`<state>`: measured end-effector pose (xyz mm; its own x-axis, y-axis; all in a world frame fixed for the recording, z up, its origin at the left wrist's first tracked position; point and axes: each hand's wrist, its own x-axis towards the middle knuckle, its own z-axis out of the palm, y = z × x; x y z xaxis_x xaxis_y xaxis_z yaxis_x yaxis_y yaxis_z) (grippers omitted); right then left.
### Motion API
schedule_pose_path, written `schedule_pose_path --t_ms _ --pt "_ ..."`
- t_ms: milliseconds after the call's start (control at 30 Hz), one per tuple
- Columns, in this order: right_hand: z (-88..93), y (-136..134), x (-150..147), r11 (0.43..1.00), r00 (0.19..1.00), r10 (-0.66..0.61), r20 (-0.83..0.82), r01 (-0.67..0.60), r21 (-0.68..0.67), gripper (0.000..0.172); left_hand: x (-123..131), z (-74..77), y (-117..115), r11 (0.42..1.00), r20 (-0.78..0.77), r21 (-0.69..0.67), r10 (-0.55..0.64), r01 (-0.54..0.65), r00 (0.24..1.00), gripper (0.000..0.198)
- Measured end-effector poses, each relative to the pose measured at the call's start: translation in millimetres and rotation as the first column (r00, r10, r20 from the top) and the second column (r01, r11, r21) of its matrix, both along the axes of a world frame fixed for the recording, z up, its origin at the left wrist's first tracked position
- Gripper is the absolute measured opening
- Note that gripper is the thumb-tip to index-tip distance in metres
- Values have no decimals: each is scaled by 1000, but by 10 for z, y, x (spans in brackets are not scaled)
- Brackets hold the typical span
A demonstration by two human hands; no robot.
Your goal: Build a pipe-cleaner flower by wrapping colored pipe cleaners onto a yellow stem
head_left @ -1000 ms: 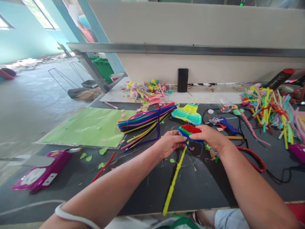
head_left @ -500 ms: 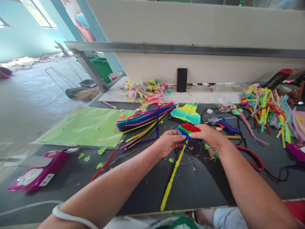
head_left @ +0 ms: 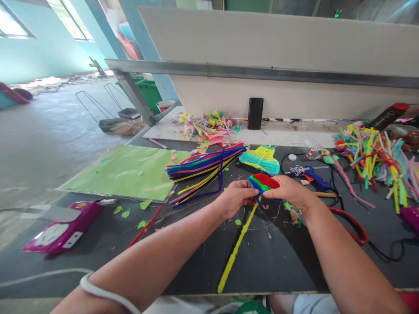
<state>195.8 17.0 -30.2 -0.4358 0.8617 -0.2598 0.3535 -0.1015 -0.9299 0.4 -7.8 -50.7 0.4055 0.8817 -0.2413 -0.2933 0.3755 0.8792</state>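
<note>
Both of my hands meet over the dark table (head_left: 196,270), around a fuzzy piece (head_left: 266,181) banded red, green and blue. My left hand (head_left: 237,198) pinches its left, blue edge. On its right side, the fingers of my right hand (head_left: 290,192) are closed, with the thumb across the front. A yellow fuzzy stem (head_left: 237,248) slants down from beneath the piece toward the table's front edge; its upper end is partly hidden by my hands. Just behind lies a yellow and turquoise fuzzy shape (head_left: 260,161).
Colourful pipe cleaners (head_left: 203,163) lie left of centre, near a green sheet (head_left: 127,172). A blue glue gun (head_left: 316,176), red cable (head_left: 356,224) and piled strips (head_left: 376,152) are on the right. A phone (head_left: 255,113) leans at the back; a purple packet (head_left: 65,229) lies left.
The view has shifted slightly, so the scene sits farther right and a little lower. Both hands keep their hold on the banded piece, with little visible change in its pose.
</note>
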Motion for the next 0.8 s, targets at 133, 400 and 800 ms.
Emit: schedule_pose_path --t_ms 133,400,800 --pt "2 -5 -39 997 998 -57 -7 57 52 24 -8 17 19 1000 11 -21 -14 14 1000 28" --pt "8 36 45 998 973 -65 -221 63 -15 32 -35 94 13 1000 15 18 -5 5 1000 24" --pt "66 17 24 980 956 -195 -220 201 4 27 3 234 -221 235 -477 852 717 467 509 26"
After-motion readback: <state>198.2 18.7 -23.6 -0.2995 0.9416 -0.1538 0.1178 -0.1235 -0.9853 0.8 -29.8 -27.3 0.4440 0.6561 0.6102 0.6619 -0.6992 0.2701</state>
